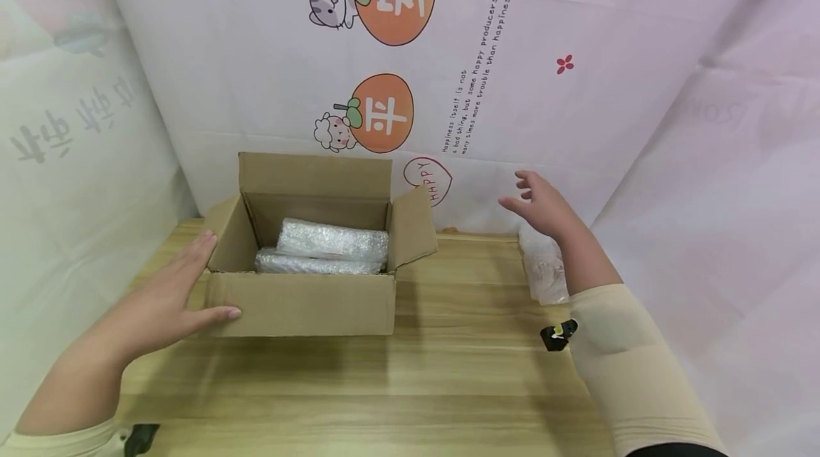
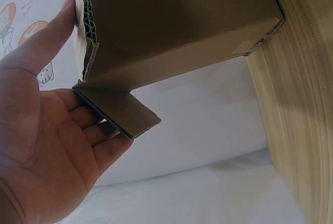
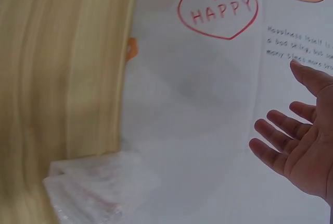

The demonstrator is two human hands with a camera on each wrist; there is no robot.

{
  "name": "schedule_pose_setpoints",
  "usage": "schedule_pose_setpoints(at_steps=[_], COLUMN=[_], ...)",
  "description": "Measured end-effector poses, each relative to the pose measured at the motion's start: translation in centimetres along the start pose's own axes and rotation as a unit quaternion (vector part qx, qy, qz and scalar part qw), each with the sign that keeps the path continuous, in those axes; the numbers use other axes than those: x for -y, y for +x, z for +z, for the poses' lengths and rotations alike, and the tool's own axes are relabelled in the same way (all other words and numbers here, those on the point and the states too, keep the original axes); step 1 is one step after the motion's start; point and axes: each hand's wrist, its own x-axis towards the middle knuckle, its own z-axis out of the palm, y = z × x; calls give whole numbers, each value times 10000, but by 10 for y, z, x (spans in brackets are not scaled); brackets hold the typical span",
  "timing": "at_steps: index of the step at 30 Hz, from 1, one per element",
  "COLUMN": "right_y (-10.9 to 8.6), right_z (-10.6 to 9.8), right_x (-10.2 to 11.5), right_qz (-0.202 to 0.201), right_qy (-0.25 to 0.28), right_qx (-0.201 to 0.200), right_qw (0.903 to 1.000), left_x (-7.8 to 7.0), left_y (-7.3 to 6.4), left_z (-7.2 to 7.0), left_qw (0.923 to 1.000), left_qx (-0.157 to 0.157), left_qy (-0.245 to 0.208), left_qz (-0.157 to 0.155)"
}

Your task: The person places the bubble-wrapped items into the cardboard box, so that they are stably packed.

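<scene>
A cardboard box (image 1: pixel 300 304) stands with its flaps spread outward. Inside lie two bubble-wrapped packages (image 1: pixel 333 240), one behind the other. My left hand (image 1: pixel 156 300) rests at the box's near-left corner, its thumb on the front flap and its fingers against the left flap (image 2: pixel 122 110). In the left wrist view, the flap hides parts of those fingers. My right hand (image 1: pixel 541 204) is raised in the air to the right of the box, fingers spread and slightly bent, holding nothing. Below it, at the table's back edge, lies another clear plastic-wrapped bundle (image 1: pixel 544 268).
The wooden table (image 1: pixel 474 386) meets a white printed backdrop (image 1: pixel 525 30) behind the box. White sheets hang at both sides. A small black device (image 1: pixel 557 334) shows beside the right sleeve (image 1: pixel 634 364).
</scene>
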Motion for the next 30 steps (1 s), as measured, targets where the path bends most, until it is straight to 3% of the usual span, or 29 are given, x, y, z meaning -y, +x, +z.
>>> schedule_pose_setpoints(at_steps=[9,17,30], right_y=[-13,-21,-34], right_z=[17,35,59], right_x=[-47,-81,-116], right_qz=[386,863,1408], right_qy=[-559,-1571,-1720], right_qx=[-86,-79,219], right_qw=[9977,9838,9747], left_x=[-2,-1,-3], left_y=[-1,1,-1], left_z=[-1,-1,-2], left_qw=[9999,9999,10000], left_qx=[72,101,58], left_qy=[-40,13,-22], left_qz=[-72,-14,-32])
